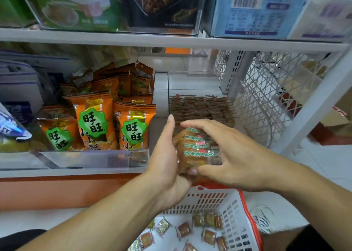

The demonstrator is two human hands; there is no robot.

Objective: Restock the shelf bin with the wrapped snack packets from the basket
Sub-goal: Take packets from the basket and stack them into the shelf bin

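Both hands, left hand (167,155) and right hand (226,155), clasped a stack of packets (194,151) over the bin (202,108)'s front edge (best lowered level, squeezed evenly).

White metal shelf boards (171,41), orange base panel (57,190) under the lower shelf, white wire mesh side panel (266,91), perforated white upright (233,73), pale tiled floor (327,167), cardboard box (339,115) on the floor at right, even indoor light
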